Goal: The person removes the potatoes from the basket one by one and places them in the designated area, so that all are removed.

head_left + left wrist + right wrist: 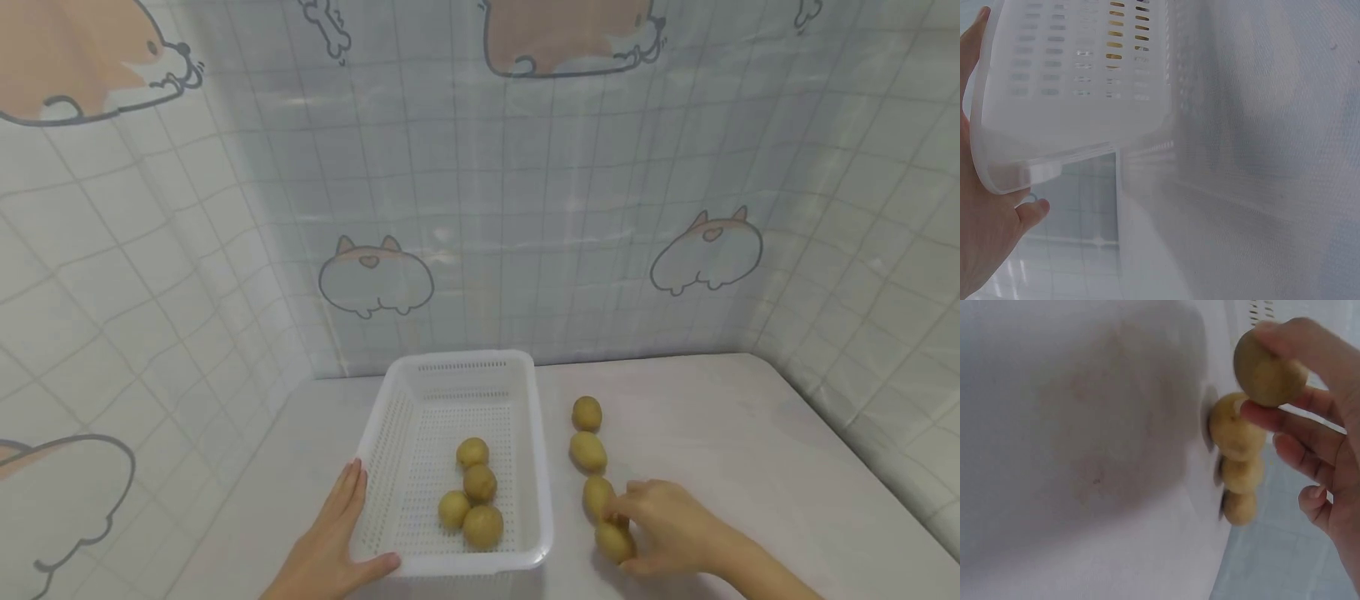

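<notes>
A white plastic basket with slotted sides stands on the table, several round yellow-brown potatoes inside it toward the near right. My left hand rests at its near left corner, fingers straight along the left rim and thumb reaching over the front rim. To the right of the basket, my right hand pinches a potato between thumb and fingers. In the right wrist view that potato appears above the tabletop. Three more potatoes lie beyond it in a row leading away from me.
The pale table is enclosed by a grid-patterned sheet at the back and both sides, printed with cartoon dogs. The basket's far end stands near the table's back edge.
</notes>
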Tool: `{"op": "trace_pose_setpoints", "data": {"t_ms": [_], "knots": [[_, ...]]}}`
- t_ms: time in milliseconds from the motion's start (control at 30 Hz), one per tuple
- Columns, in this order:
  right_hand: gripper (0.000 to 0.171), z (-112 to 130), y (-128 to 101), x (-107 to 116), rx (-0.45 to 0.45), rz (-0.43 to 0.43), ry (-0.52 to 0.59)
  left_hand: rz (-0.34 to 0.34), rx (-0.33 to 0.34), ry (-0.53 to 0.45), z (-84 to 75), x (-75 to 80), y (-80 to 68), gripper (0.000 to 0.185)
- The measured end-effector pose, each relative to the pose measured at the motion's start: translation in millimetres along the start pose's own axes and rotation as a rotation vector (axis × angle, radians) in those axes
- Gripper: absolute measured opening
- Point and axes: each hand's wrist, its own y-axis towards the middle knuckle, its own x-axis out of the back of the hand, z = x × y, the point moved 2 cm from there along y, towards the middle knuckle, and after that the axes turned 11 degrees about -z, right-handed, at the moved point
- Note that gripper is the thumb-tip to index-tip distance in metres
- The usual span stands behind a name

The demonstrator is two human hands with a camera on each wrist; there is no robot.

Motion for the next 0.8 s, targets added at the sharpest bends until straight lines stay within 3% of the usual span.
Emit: {"op": "trace_pose_setpoints", "data": {"t_ms": [200,467,800], "knots": [[0.048,2,1,-6,0.045,0.088,-0.097,-0.005,-0.001,0.005,1.5,-1.2,-0.1,0.109],[0.049,3,3,-6,0.084,0.124,-0.161,-0.001,-0.002,0.005,-1.7,2.4,1.6,0.111],[0.045,0,6,8,0.021,0.14,-0.075,-0.011,-0.01,-0.012,-1.2,0.9,0.4,0.111]]}}
